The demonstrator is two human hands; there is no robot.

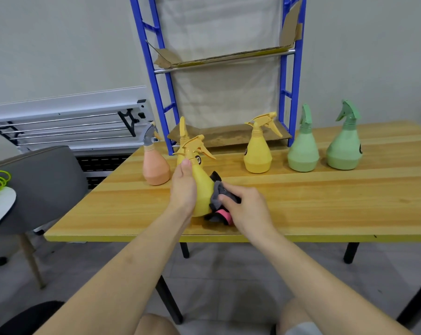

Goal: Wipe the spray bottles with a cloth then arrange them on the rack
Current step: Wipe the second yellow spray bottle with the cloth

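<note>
Left hand (pixel 183 187) gripping yellow bottle (pixel 201 187), right hand (pixel 247 207) pressing cloth (pixel 218 193)

A long wooden table (pixel 301 204) with a yellow front edge and black legs carries everything. Taking the held yellow bottle (pixel 201 187), which stands at the table's near-left part, as the clock's centre: a peach bottle (pixel 155 169) with a grey trigger stands at ten o'clock, and a second yellow bottle (pixel 183 139) stands just behind at twelve, half hidden. A third yellow bottle (pixel 258 155) stands at two o'clock. Two green bottles (pixel 303 153) (pixel 344 151) stand farther out toward three. The blue rack (pixel 166 131) stands on the table's far edge at one o'clock, its bottom shelf lined with brown cardboard (pixel 229 136).
</note>
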